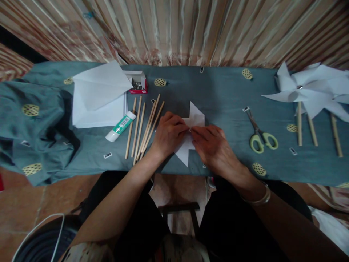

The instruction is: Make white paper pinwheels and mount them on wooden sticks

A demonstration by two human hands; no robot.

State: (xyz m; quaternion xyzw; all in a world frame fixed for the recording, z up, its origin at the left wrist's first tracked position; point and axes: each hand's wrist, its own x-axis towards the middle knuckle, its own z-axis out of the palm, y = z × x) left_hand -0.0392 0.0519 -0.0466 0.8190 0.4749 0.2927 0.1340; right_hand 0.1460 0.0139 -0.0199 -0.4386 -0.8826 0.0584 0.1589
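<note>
A white paper pinwheel [196,115] lies on the cloth-covered table in front of me, its pointed corners sticking out above and below my hands. My left hand [171,131] pinches it near the centre from the left. From the other side, my right hand [209,143] closes its fingers on the same spot, fingertips almost touching the left ones. Whatever lies between the fingertips is too small to make out. Just left of my left hand lie several wooden sticks [139,127], and beyond them a green and white glue tube [120,126].
A stack of white paper [98,96] sits at the left, beside a red and white box [138,83] of small metal pieces. Green-handled scissors [259,134] lie at the right. Finished pinwheels [308,87] on sticks rest at the far right. A pleated curtain [174,32] hangs behind.
</note>
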